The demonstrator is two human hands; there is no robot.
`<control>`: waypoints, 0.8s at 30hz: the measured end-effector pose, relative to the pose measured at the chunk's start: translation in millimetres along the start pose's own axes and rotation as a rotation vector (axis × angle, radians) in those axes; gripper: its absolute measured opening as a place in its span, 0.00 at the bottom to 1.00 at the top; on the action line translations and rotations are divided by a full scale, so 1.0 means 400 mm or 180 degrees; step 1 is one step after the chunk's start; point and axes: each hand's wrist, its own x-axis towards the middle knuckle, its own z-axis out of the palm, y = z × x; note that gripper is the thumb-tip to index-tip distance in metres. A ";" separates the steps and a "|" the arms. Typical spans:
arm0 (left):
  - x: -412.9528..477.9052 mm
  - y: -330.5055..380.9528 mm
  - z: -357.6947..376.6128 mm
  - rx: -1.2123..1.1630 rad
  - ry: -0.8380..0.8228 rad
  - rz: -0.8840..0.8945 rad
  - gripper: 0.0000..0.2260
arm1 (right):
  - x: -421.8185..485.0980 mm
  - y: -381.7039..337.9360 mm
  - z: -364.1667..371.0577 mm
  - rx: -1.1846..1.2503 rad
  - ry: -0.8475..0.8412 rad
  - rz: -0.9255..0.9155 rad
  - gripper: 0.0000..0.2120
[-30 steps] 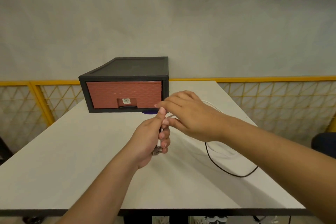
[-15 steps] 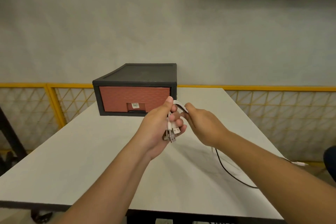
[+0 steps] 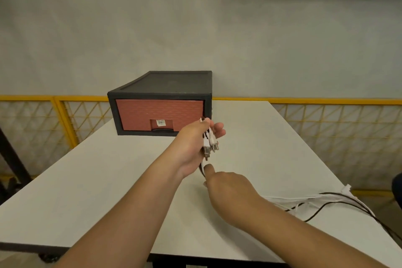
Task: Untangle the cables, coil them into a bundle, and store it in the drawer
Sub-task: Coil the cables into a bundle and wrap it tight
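My left hand (image 3: pixel 195 146) is raised above the white table (image 3: pixel 108 180) and grips the plug ends of several white and black cables (image 3: pixel 209 143); the metal connectors hang below my fingers. From that hand the cables run down into my right hand (image 3: pixel 228 193), which is curled around them just below and nearer to me. Past my right hand the white and black cable lengths (image 3: pixel 322 200) trail across the table to its right edge. The black drawer unit (image 3: pixel 161 85) with a closed red drawer front (image 3: pixel 158 113) stands at the back of the table, behind my left hand.
A yellow mesh fence (image 3: pixel 326 119) runs behind and beside the table, against a plain grey wall. A dark post (image 3: pixel 10 159) stands at the far left. The table's near edge lies just below my forearms.
My right hand has slid down and toward me along the cables, away from my left hand. The cable lengths now stretch out to the table's right edge. My left hand still holds the plugs.
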 end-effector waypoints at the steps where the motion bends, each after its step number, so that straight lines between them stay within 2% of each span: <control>1: 0.008 -0.007 -0.007 0.0203 -0.0057 0.0020 0.10 | -0.007 -0.005 -0.010 0.0004 -0.0039 -0.0046 0.05; 6: 0.041 -0.032 -0.046 0.1208 -0.0242 0.0172 0.10 | -0.042 -0.001 -0.067 -0.0090 -0.0179 -0.0384 0.01; 11: 0.050 -0.044 -0.069 0.1605 -0.0214 0.0304 0.08 | -0.062 0.025 -0.124 -0.0302 0.0049 -0.0638 0.09; 15: 0.033 -0.046 -0.074 0.2631 -0.0412 0.0489 0.10 | -0.058 0.056 -0.160 -0.0426 0.0223 -0.0699 0.15; 20: 0.003 -0.054 -0.068 0.3470 -0.0459 0.0381 0.13 | -0.059 0.101 -0.216 -0.0108 0.0363 -0.0807 0.14; 22: -0.010 -0.055 -0.060 0.3446 -0.0717 0.0298 0.14 | -0.057 0.119 -0.234 0.0020 0.0427 -0.0885 0.14; 24: -0.027 -0.048 -0.052 0.3084 -0.0948 -0.0001 0.13 | -0.050 0.137 -0.249 0.0222 0.0393 -0.0956 0.14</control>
